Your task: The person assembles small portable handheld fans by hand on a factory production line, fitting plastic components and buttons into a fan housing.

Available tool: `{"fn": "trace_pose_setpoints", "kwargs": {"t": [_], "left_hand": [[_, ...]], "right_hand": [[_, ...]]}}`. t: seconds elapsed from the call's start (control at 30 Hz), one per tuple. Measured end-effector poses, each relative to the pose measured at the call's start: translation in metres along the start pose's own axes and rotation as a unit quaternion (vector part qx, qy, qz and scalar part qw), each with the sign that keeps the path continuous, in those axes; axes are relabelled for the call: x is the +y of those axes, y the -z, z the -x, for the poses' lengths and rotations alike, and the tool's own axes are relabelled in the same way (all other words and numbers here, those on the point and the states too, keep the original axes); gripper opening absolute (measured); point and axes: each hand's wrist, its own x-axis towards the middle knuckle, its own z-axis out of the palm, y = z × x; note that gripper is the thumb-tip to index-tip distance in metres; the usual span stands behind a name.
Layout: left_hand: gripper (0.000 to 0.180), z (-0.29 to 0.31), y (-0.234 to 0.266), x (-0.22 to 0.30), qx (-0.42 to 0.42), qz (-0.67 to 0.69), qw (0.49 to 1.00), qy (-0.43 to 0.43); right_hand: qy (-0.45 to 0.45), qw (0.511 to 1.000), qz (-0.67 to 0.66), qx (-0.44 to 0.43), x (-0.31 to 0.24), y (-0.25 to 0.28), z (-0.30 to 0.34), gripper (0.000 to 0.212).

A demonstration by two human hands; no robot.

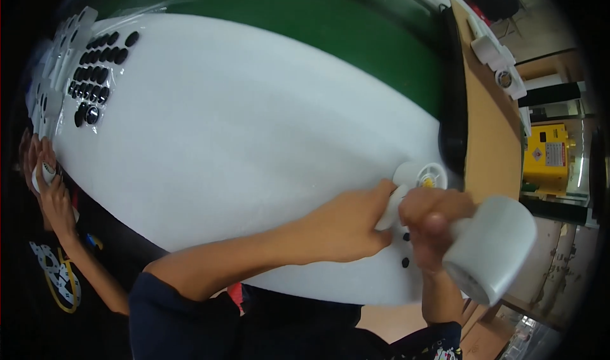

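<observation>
Near the right end of the white work surface, my left hand (365,223) is closed around the handle of a white plastic housing (406,173). The housing has a round, spoked end with a yellow centre. Just to the right, my right hand (437,223) is closed in a fist on the neck of a white mallet-like thing with a thick cylindrical head (492,249). This head sits close to the camera, tilted, with one round end facing down and left. My right fingers partly hide the left hand's housing. Small black pieces (405,262) lie below the hands.
Rows of black round caps (98,74) lie on clear plastic at the far left, beside stacked white parts (76,30). A co-worker's hands (54,182) hold a white part there. At right stand a cardboard box edge (492,125), white housings (502,68) and a yellow box (546,160).
</observation>
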Motion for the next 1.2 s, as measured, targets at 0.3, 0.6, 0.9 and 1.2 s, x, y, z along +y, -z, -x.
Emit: {"fn": "trace_pose_setpoints", "kwargs": {"t": [0.3,0.6,0.9,1.2], "left_hand": [[0.044,0.000,0.001,0.010,-0.013,0.049,0.997,0.057],[0.036,0.011,-0.009,0.019,0.077,0.102,0.989,0.079],[0.022,0.069,0.033,0.025,0.300,0.213,0.929,-0.037],[0.052,0.041,-0.011,0.019,-0.015,0.217,0.965,0.145]], "right_hand": [[0.074,0.971,-0.206,0.091,-0.046,0.023,-0.010,0.023],[-0.159,0.958,-0.096,0.220,-0.039,0.032,0.014,0.020],[-0.252,0.926,-0.250,0.131,-0.022,-0.011,-0.009,0.017],[-0.040,0.934,-0.323,0.144,-0.049,0.007,0.013,0.024]]}}
